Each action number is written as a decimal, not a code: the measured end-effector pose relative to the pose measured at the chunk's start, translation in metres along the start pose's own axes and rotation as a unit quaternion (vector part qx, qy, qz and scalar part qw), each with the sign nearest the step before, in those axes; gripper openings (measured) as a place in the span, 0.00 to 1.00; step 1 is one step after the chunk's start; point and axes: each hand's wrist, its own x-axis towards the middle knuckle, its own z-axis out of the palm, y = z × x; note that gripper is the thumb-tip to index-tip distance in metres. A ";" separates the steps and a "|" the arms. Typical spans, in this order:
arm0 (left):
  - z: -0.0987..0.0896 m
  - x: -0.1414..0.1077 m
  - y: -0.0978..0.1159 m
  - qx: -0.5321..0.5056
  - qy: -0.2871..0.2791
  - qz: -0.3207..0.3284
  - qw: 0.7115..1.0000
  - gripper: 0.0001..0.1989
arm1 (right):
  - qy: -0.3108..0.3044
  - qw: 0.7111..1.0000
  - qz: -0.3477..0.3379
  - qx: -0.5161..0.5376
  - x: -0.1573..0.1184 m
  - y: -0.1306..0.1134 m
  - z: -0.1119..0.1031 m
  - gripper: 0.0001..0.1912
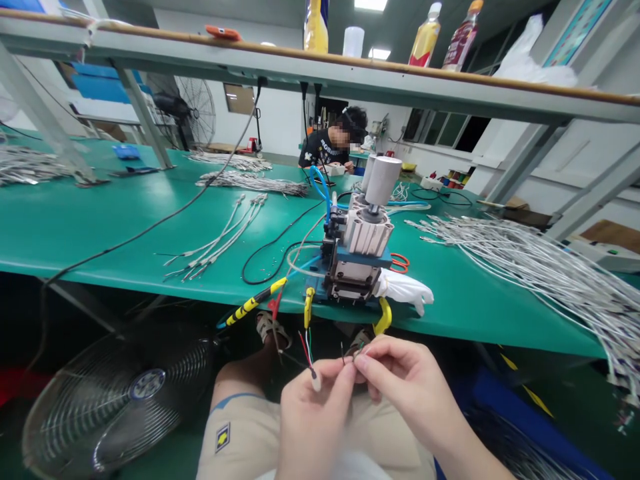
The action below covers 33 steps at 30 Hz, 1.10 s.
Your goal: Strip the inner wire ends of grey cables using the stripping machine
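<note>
My left hand [320,407] is closed in a pinch above my lap. A white cable end [315,380] pokes out between its fingers, with thin red, white, green and black wires [307,350] fanning upward. Beside it, my right hand [400,373] also pinches, its thumb and fingertips meeting those of my left hand. Small dark and green wire ends [357,352] show at the right fingertips; their lower parts are hidden by the fingers. Just beyond both hands, at the table's front edge, stands a pneumatic press machine [357,247].
On the green table [125,227] lie a few white cables [225,240] at left and a large cable bundle [540,267] at right. A fan [147,385] stands below left. An overhead shelf [280,59] holds bottles. Across the table sits a person [327,143].
</note>
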 end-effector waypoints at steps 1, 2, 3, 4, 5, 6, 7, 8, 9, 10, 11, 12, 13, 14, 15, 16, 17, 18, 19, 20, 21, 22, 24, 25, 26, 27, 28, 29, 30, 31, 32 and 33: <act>-0.001 -0.001 -0.002 0.014 0.007 0.009 1.000 0.09 | 0.002 1.000 -0.002 -0.002 0.000 0.000 0.000 0.14; -0.001 -0.002 -0.005 0.026 0.014 0.018 0.999 0.08 | 0.004 1.000 -0.003 -0.005 -0.001 0.001 0.000 0.14; -0.001 -0.003 -0.007 0.036 0.019 0.025 0.999 0.08 | 0.006 1.000 -0.002 -0.007 -0.001 0.001 0.000 0.14; 0.000 -0.004 -0.008 0.045 0.021 0.028 0.998 0.07 | 0.008 1.000 -0.001 -0.008 -0.002 0.002 0.000 0.14; 0.001 -0.005 -0.009 0.050 0.023 0.030 0.998 0.06 | 0.011 1.000 0.001 -0.008 -0.002 0.003 0.000 0.14; 0.002 -0.005 -0.009 0.051 0.024 0.030 0.998 0.06 | 0.013 1.000 0.004 -0.008 -0.003 0.003 0.000 0.15; 0.003 -0.006 -0.009 0.049 0.025 0.028 0.998 0.06 | 0.015 1.000 0.008 -0.008 -0.003 0.004 0.001 0.16; 0.004 -0.006 -0.008 0.046 0.026 0.024 0.998 0.06 | 0.016 1.000 0.013 -0.008 -0.003 0.004 0.002 0.16; 0.004 -0.006 -0.006 0.044 0.026 0.021 0.998 0.06 | 0.017 1.000 0.018 -0.008 -0.002 0.004 0.002 0.17; 0.005 -0.006 -0.005 0.044 0.028 0.017 0.998 0.06 | 0.016 1.000 0.022 -0.005 -0.002 0.003 0.003 0.17; 0.005 -0.006 -0.003 0.046 0.029 0.014 0.998 0.06 | 0.014 1.000 0.023 0.000 -0.002 0.003 0.004 0.18; 0.005 -0.006 -0.001 0.048 0.028 0.012 0.998 0.06 | 0.010 1.000 0.024 0.008 -0.001 0.003 0.004 0.18; 0.005 -0.005 0.001 0.046 0.027 0.009 0.999 0.06 | 0.006 1.000 0.023 0.019 0.000 0.003 0.004 0.18; 0.005 -0.005 0.004 0.039 0.026 0.006 0.999 0.06 | 0.003 0.999 0.022 0.032 0.000 0.003 0.004 0.18; 0.004 -0.004 0.006 0.029 0.024 0.004 0.999 0.07 | -0.001 0.999 0.021 0.043 0.001 0.003 0.004 0.18; 0.004 -0.004 0.007 0.017 0.018 0.001 1.000 0.07 | -0.002 0.998 0.022 0.052 0.001 0.003 0.004 0.18; 0.004 -0.003 0.009 0.003 0.008 -0.004 1.000 0.07 | -0.002 0.998 0.023 0.058 0.002 0.003 0.004 0.18; 0.004 -0.003 0.010 -0.009 -0.003 -0.011 1.000 0.08 | -0.001 0.998 0.023 0.062 0.002 0.003 0.004 0.18; 0.003 -0.003 0.012 -0.020 -0.015 -0.020 0.999 0.08 | 0.001 0.998 0.022 0.063 0.001 0.003 0.004 0.18; 0.003 -0.002 0.012 -0.029 -0.025 -0.029 0.999 0.09 | 0.000 0.998 0.021 0.061 0.001 0.003 0.004 0.19; 0.002 -0.002 0.013 -0.035 -0.032 -0.040 0.998 0.10 | -0.001 0.998 0.021 0.057 0.001 0.003 0.004 0.19; 0.001 -0.001 0.013 -0.039 -0.036 -0.053 0.997 0.10 | -0.003 0.998 0.022 0.052 0.001 0.004 0.003 0.19; 0.000 0.001 0.013 -0.042 -0.046 -0.074 0.995 0.12 | -0.006 0.999 0.024 0.040 0.000 0.004 0.003 0.19; -0.001 0.001 0.013 -0.042 -0.053 -0.083 0.994 0.13 | -0.007 0.999 0.027 0.035 0.000 0.004 0.002 0.19; -0.002 0.003 0.012 -0.042 -0.060 -0.090 0.993 0.13 | -0.008 0.999 0.030 0.031 0.001 0.003 0.002 0.19; -0.003 0.003 0.012 -0.044 -0.068 -0.097 0.992 0.13 | -0.010 0.999 0.033 0.029 0.001 0.002 0.001 0.19; -0.004 0.004 0.012 -0.046 -0.073 -0.103 0.991 0.13 | -0.013 0.999 0.036 0.029 0.001 0.001 0.001 0.18; -0.004 0.005 0.012 -0.048 -0.076 -0.107 0.990 0.12 | -0.016 0.999 0.039 0.030 0.002 0.000 0.000 0.18; -0.005 0.006 0.012 -0.047 -0.078 -0.111 0.990 0.12 | -0.020 0.998 0.040 0.033 0.002 0.000 0.000 0.18; -0.005 0.006 0.012 -0.043 -0.079 -0.111 0.990 0.12 | -0.023 0.998 0.041 0.036 0.002 -0.001 0.000 0.18; -0.005 0.006 0.012 -0.034 -0.078 -0.107 0.991 0.11 | -0.027 0.998 0.040 0.039 0.002 -0.002 -0.001 0.17; -0.004 0.006 0.011 -0.022 -0.074 -0.098 0.992 0.11 | -0.029 0.998 0.039 0.039 0.002 -0.002 -0.001 0.17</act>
